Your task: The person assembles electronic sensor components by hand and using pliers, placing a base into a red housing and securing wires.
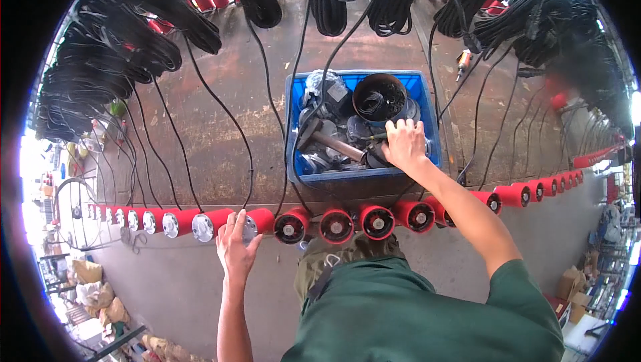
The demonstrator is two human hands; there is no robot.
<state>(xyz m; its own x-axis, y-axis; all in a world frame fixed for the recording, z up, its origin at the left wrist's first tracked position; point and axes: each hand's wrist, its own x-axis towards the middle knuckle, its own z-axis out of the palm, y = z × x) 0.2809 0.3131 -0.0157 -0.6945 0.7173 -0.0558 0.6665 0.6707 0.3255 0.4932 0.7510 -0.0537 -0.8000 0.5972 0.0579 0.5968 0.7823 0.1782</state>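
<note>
A row of red cylindrical housings runs along the near table edge. My left hand (pixel 235 247) is at one red housing (pixel 263 219), its fingers stretched up against the silver end cap (pixel 250 230) and its thumb apart. Housings further left carry similar silver caps (pixel 203 227); those to the right show dark open ends (pixel 336 226). My right hand (pixel 405 143) reaches into a blue bin (pixel 364 176), fingers bent down among its contents. What they close on is hidden. Beside them lie a hammer (pixel 338 145) and a round tin (pixel 380 91) holding small dark parts.
Bundles of black cable (pixel 327 1) hang above the far side, their single leads crossing the worn brown tabletop (pixel 214 141) to the housings. A small orange-and-white driver (pixel 463 63) is at the far right. Sacks (pixel 90 288) and cartons (pixel 573 285) stand on the floor.
</note>
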